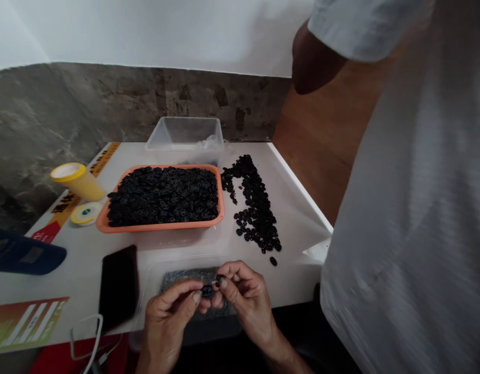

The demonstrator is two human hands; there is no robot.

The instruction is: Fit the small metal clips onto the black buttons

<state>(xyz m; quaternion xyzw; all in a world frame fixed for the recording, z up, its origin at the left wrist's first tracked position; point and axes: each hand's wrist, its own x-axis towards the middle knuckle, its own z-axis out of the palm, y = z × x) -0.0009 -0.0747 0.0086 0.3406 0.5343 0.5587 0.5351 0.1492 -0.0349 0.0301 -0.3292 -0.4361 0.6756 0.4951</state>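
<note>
Between its thumb and fingers, my left hand (170,309) pinches a small black oval part (207,291). My right hand (245,296) is closed on a second small dark piece (219,280), held close against the first; whether the two are joined I cannot tell. Both hands are over a shallow clear tray (151,275) at the table's near edge, with a heap of fine grey bits (177,276) in it. Past the hands stands an orange basket (165,227) filled with black oval parts (165,195). More black parts (259,208) lie loose to its right.
Behind the basket is a clear plastic bin (185,132). On the left are a yellow-rimmed container (78,182), its lid (85,213), a dark blue bottle (27,253), a black phone (119,288) and a white cable (97,337). A person in a grey shirt (411,208) stands close on the right.
</note>
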